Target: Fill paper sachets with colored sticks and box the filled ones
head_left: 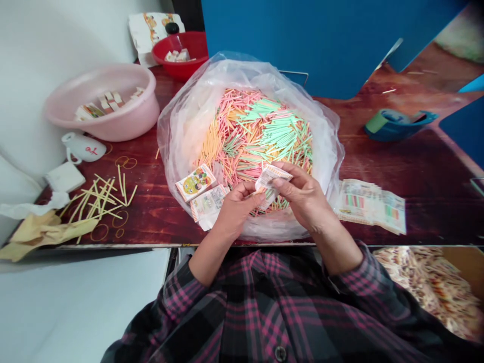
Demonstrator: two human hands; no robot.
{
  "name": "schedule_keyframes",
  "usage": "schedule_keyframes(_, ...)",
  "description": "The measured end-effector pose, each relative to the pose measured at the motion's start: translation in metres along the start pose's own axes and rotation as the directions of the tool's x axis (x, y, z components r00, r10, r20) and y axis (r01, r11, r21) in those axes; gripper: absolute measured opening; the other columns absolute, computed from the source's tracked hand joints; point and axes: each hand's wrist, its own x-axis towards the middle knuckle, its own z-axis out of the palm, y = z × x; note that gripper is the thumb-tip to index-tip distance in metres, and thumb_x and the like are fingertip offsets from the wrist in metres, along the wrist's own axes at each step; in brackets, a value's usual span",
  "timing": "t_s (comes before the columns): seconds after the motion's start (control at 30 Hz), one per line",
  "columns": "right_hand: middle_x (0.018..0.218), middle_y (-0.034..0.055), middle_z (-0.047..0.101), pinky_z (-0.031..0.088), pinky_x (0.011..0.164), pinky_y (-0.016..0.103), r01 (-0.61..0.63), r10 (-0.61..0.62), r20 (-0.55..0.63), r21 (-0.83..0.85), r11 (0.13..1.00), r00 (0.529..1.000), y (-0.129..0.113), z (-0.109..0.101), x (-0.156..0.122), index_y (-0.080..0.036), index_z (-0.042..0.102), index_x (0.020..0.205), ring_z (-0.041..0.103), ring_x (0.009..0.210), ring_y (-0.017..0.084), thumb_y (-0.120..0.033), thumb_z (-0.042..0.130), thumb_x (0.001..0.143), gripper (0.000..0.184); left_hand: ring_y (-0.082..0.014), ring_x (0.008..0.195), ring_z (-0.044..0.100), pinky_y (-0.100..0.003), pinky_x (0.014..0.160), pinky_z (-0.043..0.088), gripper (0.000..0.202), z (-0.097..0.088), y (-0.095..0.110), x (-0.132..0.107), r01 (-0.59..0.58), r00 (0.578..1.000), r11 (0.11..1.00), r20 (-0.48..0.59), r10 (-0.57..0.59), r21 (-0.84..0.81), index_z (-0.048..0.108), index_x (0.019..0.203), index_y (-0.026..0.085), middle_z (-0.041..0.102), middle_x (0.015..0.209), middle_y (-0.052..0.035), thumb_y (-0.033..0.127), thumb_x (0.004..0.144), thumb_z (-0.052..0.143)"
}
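Both my hands grip one small printed packet [273,174] above a clear plastic bag [181,121] full of short coloured sticks [280,131] in pink, orange and mint green. My left hand [240,206] pinches the packet's left edge between thumb and fingers. From the other side, my right hand [302,194] holds its upper right part. A few coloured sticks seem to show at the packet, though whether they are inside it is unclear. Just left of my left hand, more printed packets [196,182] lie on the bag's near left rim.
Filled packets [372,205] lie fanned on the table at right, with a blue tape dispenser [397,123] behind. At left are a pink basin [113,118], a red basin [181,65], a white mug [85,147] and loose yellow sticks [102,196]. A blue panel [302,40] stands behind the bag.
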Motion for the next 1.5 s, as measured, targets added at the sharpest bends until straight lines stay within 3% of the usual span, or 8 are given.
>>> schedule_keyframes(0.13,0.078,-0.0024,0.071,0.052,0.069,0.03,-0.018,0.016,-0.03,-0.057,0.998,0.999,0.007,0.005,-0.004,-0.024,0.074,0.085,0.061,0.07,0.014,-0.049,0.085,0.074,0.029,-0.0109,0.068,0.059,-0.024,0.066,0.049,0.031,0.003,0.0,-0.005,-0.002,1.0,0.993,0.018,0.0,0.118,0.067,0.083,0.019,0.066,0.074,0.0042,0.042,0.072,0.086)
schedule_keyframes(0.4,0.076,-0.0049,0.071,0.055,0.068,0.028,-0.002,0.008,-0.072,0.083,0.997,0.997,0.009,0.007,-0.015,-0.027,0.073,0.094,0.063,0.066,0.013,-0.05,0.085,0.072,0.034,-0.0116,0.067,0.057,-0.024,0.069,0.048,0.027,0.002,-0.004,-0.006,-0.177,0.983,0.977,-0.033,0.182,0.117,0.071,0.073,0.02,0.067,0.069,0.0033,0.044,0.077,0.082)
schedule_keyframes(0.67,0.093,-0.0033,0.074,0.056,0.08,0.03,0.133,-0.13,-0.254,-0.004,0.991,0.959,-0.001,-0.012,-0.016,-0.03,0.074,0.103,0.064,0.079,0.014,-0.043,0.081,0.078,0.029,-0.0116,0.054,0.057,-0.024,0.058,0.044,0.03,0.013,0.013,-0.01,-0.254,0.967,0.813,0.124,0.222,0.525,0.063,0.067,0.02,0.062,0.058,0.003,0.039,0.09,0.067)
schedule_keyframes(0.8,0.101,-0.0009,0.076,0.056,0.08,0.032,0.143,-0.224,-0.349,-0.243,0.959,0.91,-0.023,-0.062,-0.022,-0.033,0.073,0.117,0.065,0.082,0.016,-0.044,0.076,0.083,0.036,-0.0132,0.061,0.06,-0.026,0.064,0.048,0.025,-0.002,0.022,-0.022,-0.308,0.944,0.724,0.104,0.312,0.617,0.067,0.074,0.021,0.066,0.066,0.0021,0.036,0.094,0.063)
schedule_keyframes(0.93,0.093,0.0019,0.075,0.053,0.067,0.031,0.039,-0.311,-0.409,-0.552,0.833,0.858,-0.037,-0.138,-0.031,-0.026,0.075,0.118,0.063,0.071,0.015,-0.046,0.069,0.088,0.037,-0.0169,0.082,0.069,-0.03,0.081,0.052,0.014,-0.043,0.035,-0.041,-0.306,0.895,0.562,0.03,0.445,0.769,0.075,0.1,0.026,0.076,0.09,0.0016,0.035,0.094,0.066)
schedule_keyframes(1.17,0.106,0.0158,0.077,0.051,0.086,0.044,-0.169,-0.409,-0.282,-0.942,0.291,0.868,-0.013,-0.216,-0.035,-0.023,0.076,0.108,0.071,0.095,0.029,-0.032,0.055,0.093,0.027,-0.0264,0.093,0.068,-0.04,0.088,0.052,0.023,-0.098,0.029,-0.043,-0.258,0.796,0.04,0.189,0.575,0.965,0.076,0.096,0.022,0.076,0.096,-0.0077,0.039,0.097,0.06)
schedule_keyframes(1.37,0.107,0.0194,0.074,0.048,0.091,0.055,-0.141,-0.432,-0.213,-0.971,0.194,0.876,-0.005,-0.211,-0.03,-0.03,0.071,0.091,0.067,0.11,0.04,-0.025,0.058,0.089,0.014,-0.0286,0.094,0.065,-0.042,0.087,0.05,0.022,-0.099,0.013,-0.025,-0.164,0.859,-0.163,0.222,0.462,0.973,0.076,0.102,0.021,0.074,0.098,-0.0108,0.035,0.097,0.06)
schedule_keyframes(1.5,0.098,0.0156,0.073,0.054,0.076,0.048,-0.083,-0.333,-0.218,-0.923,0.377,0.917,-0.035,-0.168,-0.031,-0.029,0.072,0.087,0.069,0.102,0.034,-0.04,0.064,0.092,0.015,-0.0277,0.092,0.064,-0.041,0.086,0.048,0.022,-0.098,0.014,-0.019,-0.163,0.89,-0.129,0.202,0.409,0.978,0.074,0.087,0.02,0.073,0.092,-0.0096,0.03,0.098,0.057)
